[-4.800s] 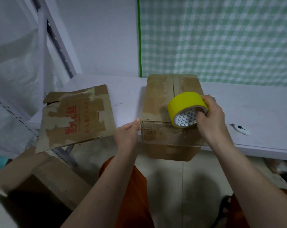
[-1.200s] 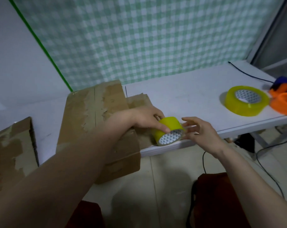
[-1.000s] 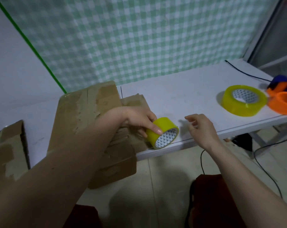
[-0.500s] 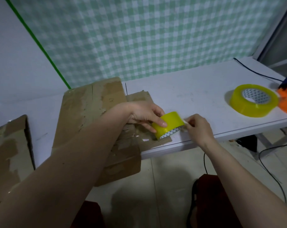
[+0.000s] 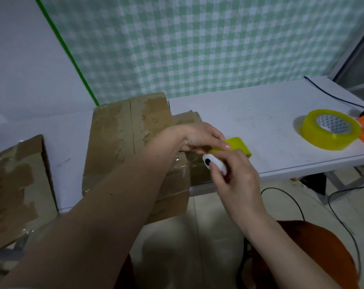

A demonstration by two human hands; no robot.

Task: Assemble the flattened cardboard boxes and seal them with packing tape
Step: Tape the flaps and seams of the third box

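left hand [image 5: 199, 136] gripping tape roll [image 5: 238, 147], table [image 5: 302, 163] edge

- Both forearms are bare, with no sleeve in view down to the left hand [image 5: 199, 137] and the right hand [image 5: 237, 176].
- No rings, watch or gloves show on either.
- The lap below wears rust-orange cloth [image 5: 308, 247].
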